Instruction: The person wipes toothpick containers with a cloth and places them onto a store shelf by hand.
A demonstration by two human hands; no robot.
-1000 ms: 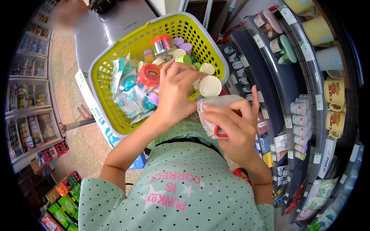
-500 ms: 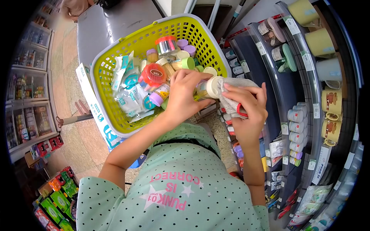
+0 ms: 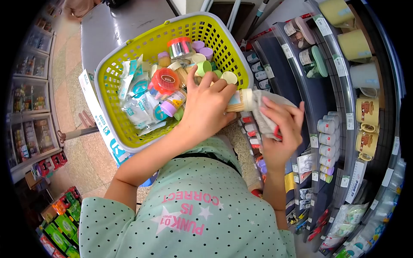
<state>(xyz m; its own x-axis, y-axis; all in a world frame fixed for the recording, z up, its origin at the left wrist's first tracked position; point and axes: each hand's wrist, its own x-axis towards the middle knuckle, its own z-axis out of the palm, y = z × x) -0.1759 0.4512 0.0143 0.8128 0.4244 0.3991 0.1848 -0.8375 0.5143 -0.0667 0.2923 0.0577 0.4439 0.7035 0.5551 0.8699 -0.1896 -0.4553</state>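
Toothpick jar (image 3: 238, 101) lies sideways in your left hand (image 3: 205, 105), fingers closed around its clear round body, just above the yellow basket (image 3: 129, 51) rim. It looks light, stiff plastic, smooth and maybe slippery, so hold the body, not the cream lid. Your right hand (image 3: 282, 129) presses a soft grey cloth (image 3: 262, 112) on the lid end, fingers curled on it.

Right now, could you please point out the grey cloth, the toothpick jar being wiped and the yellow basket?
grey cloth (image 3: 263, 112), head view, on its bunched middle.
toothpick jar (image 3: 235, 101), head view, on its side.
yellow basket (image 3: 112, 92), head view, on its left wall.
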